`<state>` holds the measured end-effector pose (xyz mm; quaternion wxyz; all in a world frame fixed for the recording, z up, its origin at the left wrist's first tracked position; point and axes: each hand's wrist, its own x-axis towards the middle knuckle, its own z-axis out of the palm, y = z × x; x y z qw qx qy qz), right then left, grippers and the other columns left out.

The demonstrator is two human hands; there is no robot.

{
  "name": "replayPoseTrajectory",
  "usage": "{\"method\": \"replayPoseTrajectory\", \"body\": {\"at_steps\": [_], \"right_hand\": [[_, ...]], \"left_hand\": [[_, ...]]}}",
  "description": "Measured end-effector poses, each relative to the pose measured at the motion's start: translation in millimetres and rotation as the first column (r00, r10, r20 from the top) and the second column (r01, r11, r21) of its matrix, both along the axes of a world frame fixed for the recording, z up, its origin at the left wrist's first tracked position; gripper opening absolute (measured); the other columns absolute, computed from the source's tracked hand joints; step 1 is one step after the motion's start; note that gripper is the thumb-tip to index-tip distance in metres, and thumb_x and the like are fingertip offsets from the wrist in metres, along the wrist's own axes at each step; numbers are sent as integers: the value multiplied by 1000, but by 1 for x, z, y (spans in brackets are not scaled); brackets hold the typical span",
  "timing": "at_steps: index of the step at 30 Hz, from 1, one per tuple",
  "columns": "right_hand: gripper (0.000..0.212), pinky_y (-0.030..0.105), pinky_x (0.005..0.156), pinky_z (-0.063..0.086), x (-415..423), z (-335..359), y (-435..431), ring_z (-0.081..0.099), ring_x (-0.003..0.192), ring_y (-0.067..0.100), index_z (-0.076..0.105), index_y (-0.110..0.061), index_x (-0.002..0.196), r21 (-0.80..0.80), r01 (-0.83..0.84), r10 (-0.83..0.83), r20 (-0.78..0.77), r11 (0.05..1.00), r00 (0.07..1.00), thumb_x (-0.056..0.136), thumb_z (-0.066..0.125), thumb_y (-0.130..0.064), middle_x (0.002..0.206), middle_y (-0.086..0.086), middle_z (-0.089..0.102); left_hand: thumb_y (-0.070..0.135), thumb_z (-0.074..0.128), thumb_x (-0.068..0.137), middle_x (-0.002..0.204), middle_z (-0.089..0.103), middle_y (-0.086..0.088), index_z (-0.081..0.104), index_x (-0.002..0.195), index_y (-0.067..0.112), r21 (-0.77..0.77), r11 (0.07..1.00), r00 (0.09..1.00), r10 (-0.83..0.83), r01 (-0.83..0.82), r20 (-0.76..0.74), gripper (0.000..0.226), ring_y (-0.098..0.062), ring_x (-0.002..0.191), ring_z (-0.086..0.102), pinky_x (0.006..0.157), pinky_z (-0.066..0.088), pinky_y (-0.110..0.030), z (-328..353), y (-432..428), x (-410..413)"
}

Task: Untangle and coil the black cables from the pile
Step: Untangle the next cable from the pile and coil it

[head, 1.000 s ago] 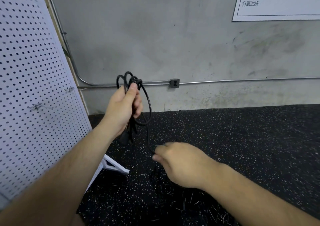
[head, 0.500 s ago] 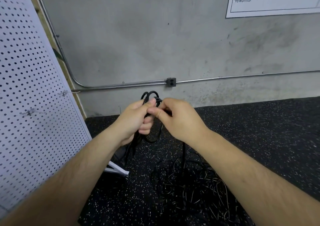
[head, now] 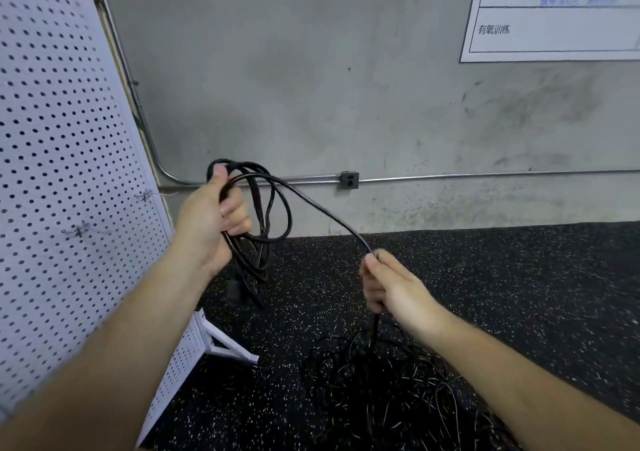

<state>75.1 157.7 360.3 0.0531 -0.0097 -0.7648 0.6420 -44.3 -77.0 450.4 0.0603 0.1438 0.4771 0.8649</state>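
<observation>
Cable (head: 322, 210) between left hand (head: 207, 223), right hand (head: 393, 288)

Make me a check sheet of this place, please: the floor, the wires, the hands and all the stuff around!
Surface: black speckled floor.
Job's things: coil held up on the left; tangled pile on the floor under the right hand.
Clutter: nothing seen.
Hands: left hand grips the coil; right hand grips the strand.
Cables: strand runs from the coil through the right hand down to the pile; plug hangs below the coil.
Surroundings: white pegboard with hooks, grey wall, conduit, outlet box, chart.
</observation>
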Motion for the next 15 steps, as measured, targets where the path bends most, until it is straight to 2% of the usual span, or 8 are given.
{"method": "replayPoseTrajectory", "body": {"at_steps": [3, 6, 9, 11, 13, 14, 15], "right_hand": [[30, 27, 54, 28, 1, 46, -12, 31, 56, 10, 51, -11, 94, -56, 38, -45, -128, 998, 991, 111, 33, -28, 61, -10, 35], [29, 22, 50, 30, -1, 73, -18, 33, 52, 6, 52, -16, 93, -55, 130, -139, -228, 990, 964, 111, 34, -30, 56, -14, 37], [30, 28, 56, 34, -2, 64, -14, 39, 55, 5, 56, -23, 95, 132, 213, -174, -253, 968, 952, 109, 35, -38, 59, -15, 44], [30, 30, 66, 39, 1, 46, -9, 46, 60, 3, 59, -25, 105, 303, 212, -154, -204, 929, 967, 108, 35, -44, 67, -14, 49], [38, 27, 70, 43, 2, 36, -8, 55, 65, 0, 52, -26, 130, 383, 150, -134, -68, 912, 989, 106, 36, -50, 77, -15, 55], [42, 26, 64, 44, 1, 34, -9, 62, 69, 2, 46, -29, 138, 321, 126, -135, 4, 938, 991, 104, 40, -52, 86, -13, 61], [43, 26, 54, 43, 0, 35, -9, 68, 75, 9, 44, -31, 140, 173, 123, -135, 61, 977, 989, 102, 47, -52, 98, -10, 65]], "left_hand": [[47, 28, 109, 43, 25, 9, 46, 81, 15, -57, 997, 999, -54, 54, -4, 46, -4, 32, 18, 34, 15, -19, -4, 14, 6], [57, 26, 106, 47, 25, 9, 50, 87, 12, -87, 989, 992, -124, 123, -6, 54, -4, 34, 20, 34, 20, -18, -13, 26, 10], [60, 27, 103, 46, 25, 10, 51, 86, 13, 16, 966, 966, -258, 257, 34, 56, -2, 32, 20, 30, 21, -17, -13, 30, 12], [59, 31, 102, 44, 22, 11, 51, 82, 15, 122, 929, 933, -358, 350, 46, 52, 0, 30, 19, 27, 21, -15, -8, 32, 15], [58, 31, 101, 46, 16, 12, 50, 80, 16, 172, 890, 901, -433, 422, 31, 51, -3, 31, 12, 27, 18, -13, -5, 34, 19], [59, 30, 100, 48, 13, 11, 50, 79, 17, 162, 880, 888, -458, 447, 35, 51, -5, 33, 8, 28, 15, -13, -5, 35, 22], [61, 29, 99, 47, 13, 11, 50, 79, 17, 135, 876, 881, -472, 462, 47, 52, -6, 35, 6, 29, 12, -13, -6, 38, 26]]}}
